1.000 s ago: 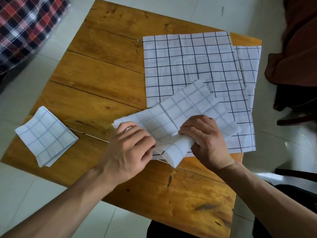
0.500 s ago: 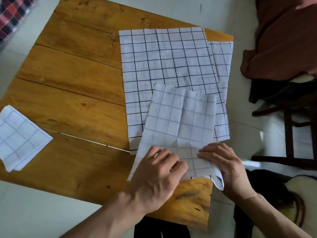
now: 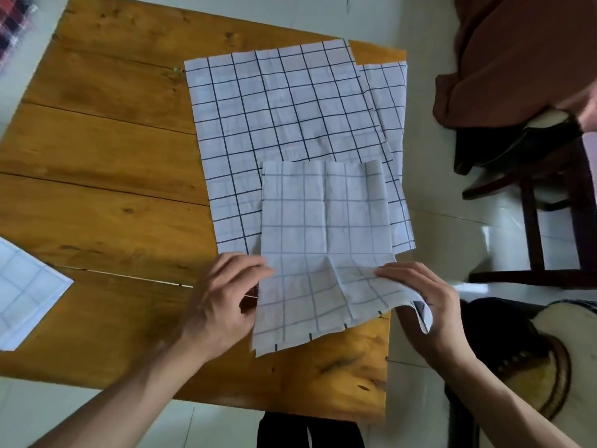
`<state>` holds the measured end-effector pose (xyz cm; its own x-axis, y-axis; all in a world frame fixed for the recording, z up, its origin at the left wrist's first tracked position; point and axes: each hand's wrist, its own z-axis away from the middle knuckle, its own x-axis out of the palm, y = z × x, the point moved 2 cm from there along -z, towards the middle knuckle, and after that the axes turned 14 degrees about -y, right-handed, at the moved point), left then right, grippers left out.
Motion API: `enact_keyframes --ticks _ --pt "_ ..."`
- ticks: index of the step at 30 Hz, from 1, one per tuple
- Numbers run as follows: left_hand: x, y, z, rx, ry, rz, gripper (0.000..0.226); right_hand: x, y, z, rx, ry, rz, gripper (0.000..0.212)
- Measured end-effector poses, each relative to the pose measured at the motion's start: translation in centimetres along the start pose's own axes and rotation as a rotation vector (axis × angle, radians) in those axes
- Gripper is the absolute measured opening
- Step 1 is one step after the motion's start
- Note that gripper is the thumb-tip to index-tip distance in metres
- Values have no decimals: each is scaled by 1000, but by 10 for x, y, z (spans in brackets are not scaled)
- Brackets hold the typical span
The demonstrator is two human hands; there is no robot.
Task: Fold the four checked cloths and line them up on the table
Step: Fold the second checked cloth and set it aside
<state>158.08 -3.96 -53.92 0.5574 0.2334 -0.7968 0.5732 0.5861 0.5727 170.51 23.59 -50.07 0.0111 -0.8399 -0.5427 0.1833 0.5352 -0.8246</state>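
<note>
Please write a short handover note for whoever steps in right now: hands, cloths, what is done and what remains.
Left hand: grips the left edge of the half-folded cloth.
Right hand: pinches that cloth's near right corner, lifted and curling off the table edge.
The half-folded cloth lies on the near part of the flat cloth, which overlaps another flat cloth at the far right of the table.
Folded cloth sits at the left edge, partly out of view.
Done: one cloth folded.
Left: finish this fold, fold the two flat ones, line up all four.
</note>
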Motion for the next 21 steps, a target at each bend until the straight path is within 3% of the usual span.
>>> enact_keyframes --ticks 10,15,21 --pt "8 -13 -33 6 -23 88 37 -10 1 -17 34 64 -39 69" --pt "12 -17 -38 -3 36 97 27 -10 9 -36 188 103 -22 19" --pt "13 -15 -42 -217 184 321 33 -16 15 -73 258 103 24 34"
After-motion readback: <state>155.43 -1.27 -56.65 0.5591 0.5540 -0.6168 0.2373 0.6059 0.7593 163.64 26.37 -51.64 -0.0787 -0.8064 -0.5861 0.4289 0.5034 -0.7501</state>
